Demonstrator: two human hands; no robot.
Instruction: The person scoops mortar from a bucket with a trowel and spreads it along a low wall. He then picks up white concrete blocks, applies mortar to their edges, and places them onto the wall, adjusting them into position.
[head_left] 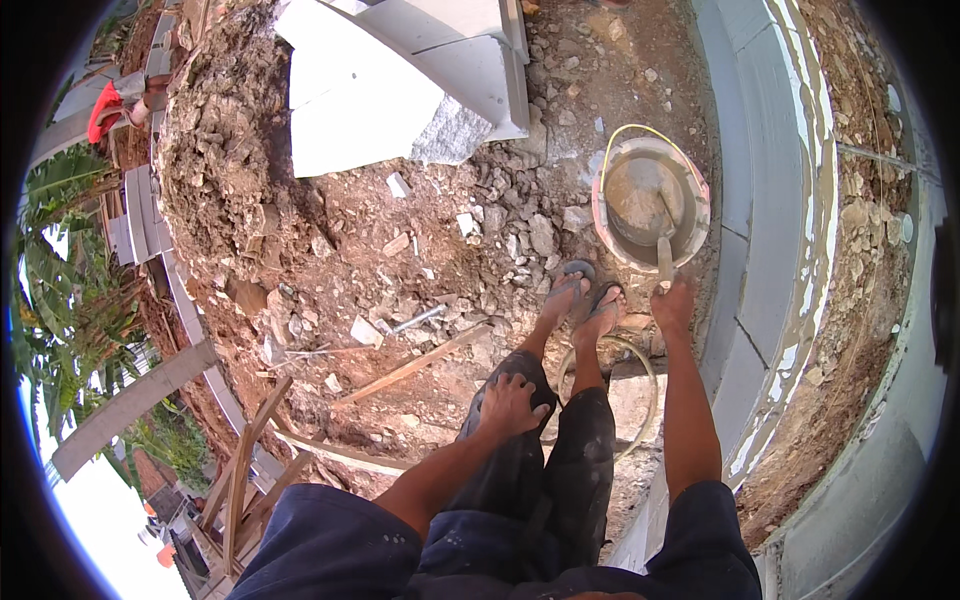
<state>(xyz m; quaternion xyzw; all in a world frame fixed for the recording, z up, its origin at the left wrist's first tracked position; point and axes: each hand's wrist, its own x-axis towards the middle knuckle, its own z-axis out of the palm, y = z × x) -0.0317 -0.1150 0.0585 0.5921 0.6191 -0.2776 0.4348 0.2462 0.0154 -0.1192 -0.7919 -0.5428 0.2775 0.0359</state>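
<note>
My right hand (673, 303) is closed round the pale handle of a trowel (665, 262). The trowel reaches over the near rim of a round bucket (603, 226), and its blade end cannot be made out against the wet grey mortar (640, 195) inside. The bucket stands upright on the ground, its yellowish wire handle (640, 127) lying toward the far side. My left hand (508, 406) rests on my left knee with its fingers spread and holds nothing. Both feet (590, 305), in sandals, are planted just left of the bucket.
A low wall of grey blocks (740, 250) with mortar along its top runs along the right. Large pale slabs (370, 90) lie at the far left. Rubble (500, 220), a wooden strip (415, 365) and a loop of hose (652, 385) lie about my feet.
</note>
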